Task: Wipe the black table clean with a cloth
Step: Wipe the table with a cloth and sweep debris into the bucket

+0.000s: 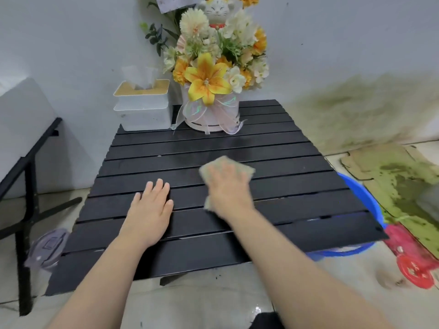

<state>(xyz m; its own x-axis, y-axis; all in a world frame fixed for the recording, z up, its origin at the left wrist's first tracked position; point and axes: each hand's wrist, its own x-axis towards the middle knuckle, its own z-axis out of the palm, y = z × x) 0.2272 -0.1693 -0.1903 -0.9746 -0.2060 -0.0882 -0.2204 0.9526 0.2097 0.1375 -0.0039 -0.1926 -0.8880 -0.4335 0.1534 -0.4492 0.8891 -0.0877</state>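
Your right hand (226, 188) lies flat, fingers spread, pressing a pale beige cloth (228, 168) onto the black slatted table (297, 186) near its centre; the hand is motion-blurred and the cloth shows beyond the fingertips and at the wrist side; your left hand (152, 207) rests open, palm down, on the slats just beside it, holding nothing. At the far edge of the table stand a white tissue box (145, 108) and a flower arrangement (213, 74) in a white pot, touching or nearly so. A blue basin (365, 200) sits on the floor, partly under the table's right edge.
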